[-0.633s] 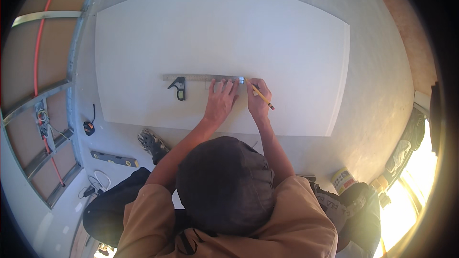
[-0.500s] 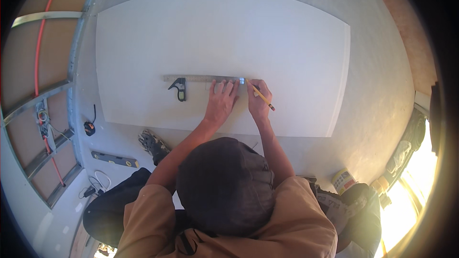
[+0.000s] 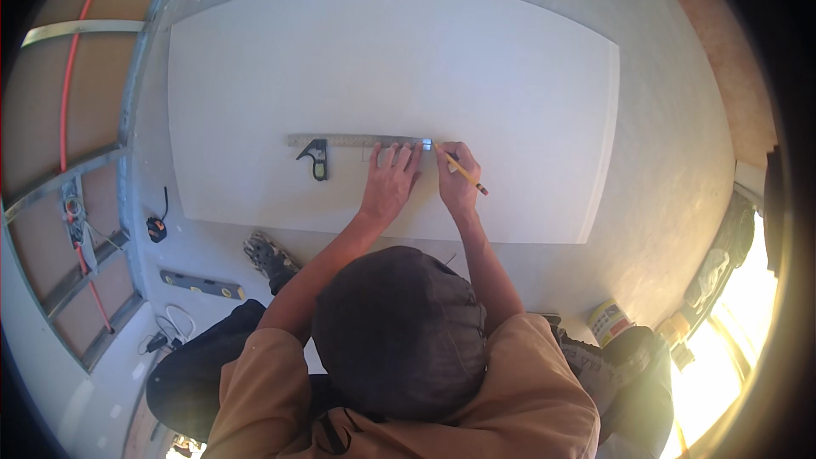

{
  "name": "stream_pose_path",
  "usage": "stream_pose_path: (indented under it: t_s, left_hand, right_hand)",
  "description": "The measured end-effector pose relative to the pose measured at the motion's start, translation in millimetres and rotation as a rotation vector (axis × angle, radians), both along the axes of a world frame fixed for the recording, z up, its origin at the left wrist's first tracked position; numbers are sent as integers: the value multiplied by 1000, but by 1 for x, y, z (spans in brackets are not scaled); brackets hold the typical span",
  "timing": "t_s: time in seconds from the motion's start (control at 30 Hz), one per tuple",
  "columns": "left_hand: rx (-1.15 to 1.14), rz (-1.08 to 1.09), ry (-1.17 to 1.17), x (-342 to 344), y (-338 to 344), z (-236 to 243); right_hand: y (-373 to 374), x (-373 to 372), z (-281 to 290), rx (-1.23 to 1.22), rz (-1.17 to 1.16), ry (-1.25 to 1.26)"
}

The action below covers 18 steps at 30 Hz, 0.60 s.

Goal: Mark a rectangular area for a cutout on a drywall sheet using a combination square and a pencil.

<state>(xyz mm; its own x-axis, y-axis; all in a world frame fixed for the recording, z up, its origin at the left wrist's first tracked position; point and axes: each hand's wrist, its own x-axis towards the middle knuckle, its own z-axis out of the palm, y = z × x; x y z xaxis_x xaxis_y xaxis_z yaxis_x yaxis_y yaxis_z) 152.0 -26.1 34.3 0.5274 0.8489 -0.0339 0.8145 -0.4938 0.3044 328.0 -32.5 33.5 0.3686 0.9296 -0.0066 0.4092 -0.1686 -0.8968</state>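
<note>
A combination square (image 3: 320,160) lies on a large white board (image 3: 382,59), its long metal blade running left to right and its black head toward the left end. My left hand (image 3: 390,183) presses down along the blade's near edge with its fingers stretched out and slightly apart. Close to the blade's right end, my right hand (image 3: 459,183) is closed round a yellow pencil (image 3: 463,173). The pencil slants, its tip close to the blade's end and its eraser end toward the lower right. A short thin line shows on the board below the blade, left of my left hand.
Left of the board, on the floor, lie a tape measure (image 3: 156,228) and a spirit level (image 3: 202,284). Metal wall framing (image 3: 64,170) with a red conduit stands farther left. A bucket (image 3: 609,321) sits at the lower right. My shoe (image 3: 270,257) is near the board's front edge.
The whole view has shifted very slightly. Both hands, the square and the pencil keep nearly the same places relative to the board.
</note>
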Motion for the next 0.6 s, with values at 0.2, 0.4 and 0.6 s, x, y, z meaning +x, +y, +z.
stream_pose_path:
  t_s: [0.2,0.4,0.6]
  left_hand:
    - [-62,16,-52,-12,10,-5]
    - [-6,160,-109,-88,66,24]
    - [-162,152,-276,-133,30,4]
  right_hand:
    - [7,0,10,-14,-63,63]
    - [15,3,6,99,265,-387]
    - [-17,-2,-14,121,333,-355]
